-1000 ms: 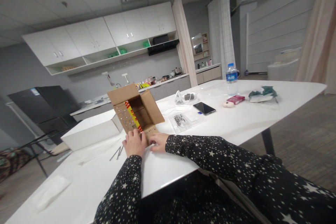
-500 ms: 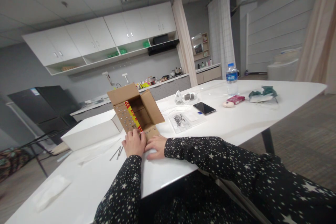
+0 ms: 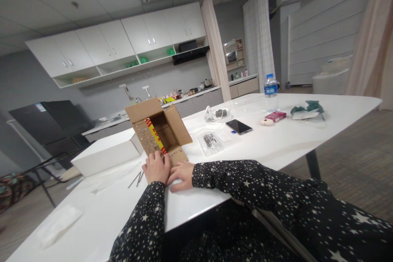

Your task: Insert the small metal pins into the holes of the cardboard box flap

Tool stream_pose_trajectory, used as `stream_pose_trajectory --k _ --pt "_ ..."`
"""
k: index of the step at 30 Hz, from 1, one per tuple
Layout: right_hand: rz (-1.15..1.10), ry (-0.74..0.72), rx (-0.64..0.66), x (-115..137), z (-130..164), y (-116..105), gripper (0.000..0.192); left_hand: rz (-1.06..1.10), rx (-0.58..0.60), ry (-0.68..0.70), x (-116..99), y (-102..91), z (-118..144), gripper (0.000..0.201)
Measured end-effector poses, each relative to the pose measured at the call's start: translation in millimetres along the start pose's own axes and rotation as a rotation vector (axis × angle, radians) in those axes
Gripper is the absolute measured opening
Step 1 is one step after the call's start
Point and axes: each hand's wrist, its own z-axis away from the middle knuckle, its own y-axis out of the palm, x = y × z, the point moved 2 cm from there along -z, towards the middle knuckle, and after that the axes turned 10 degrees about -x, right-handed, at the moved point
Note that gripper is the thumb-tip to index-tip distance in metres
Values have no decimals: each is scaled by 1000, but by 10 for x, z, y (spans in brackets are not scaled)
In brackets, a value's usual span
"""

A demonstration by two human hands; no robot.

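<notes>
An open brown cardboard box (image 3: 172,129) with red and yellow tape inside stands on the white table (image 3: 276,143). Its flaps are spread, and the left flap has rows of small dots on it. My left hand (image 3: 156,168) rests on the near flap with its fingers curled over the flap's edge. My right hand (image 3: 181,174) lies flat on the table just right of it, fingers pointing toward the left hand and touching the box's near corner. Both arms are in black star-print sleeves.
A flat white box (image 3: 106,152) sits left of the cardboard one, and thin metal rods (image 3: 136,178) lie beside my left hand. Farther right are a clear bag of small parts (image 3: 211,141), a phone (image 3: 238,126), a water bottle (image 3: 271,92) and a red pack (image 3: 276,116).
My right hand has slid from the box's near flap down onto the table, closer to my left hand. The left hand and the box have stayed put.
</notes>
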Motion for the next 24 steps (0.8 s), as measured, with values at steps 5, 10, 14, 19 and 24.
stream_pose_trajectory --k 5,10,14,19,24 --pt "0 2 -13 5 -1 -1 34 11 -3 -3 27 18 -1 37" --pt "-17 7 -26 -19 -20 12 32 24 -3 -34 58 6 -14 36" --pt "-6 0 -27 -34 -36 18 33 46 -2 -74 97 -7 -41 32" --pt "-11 31 -33 -66 -50 35 33 79 -8 -134 205 9 -88 31" --pt "-13 58 -80 -132 -63 50 28 122 -59 -181 315 27 -117 29"
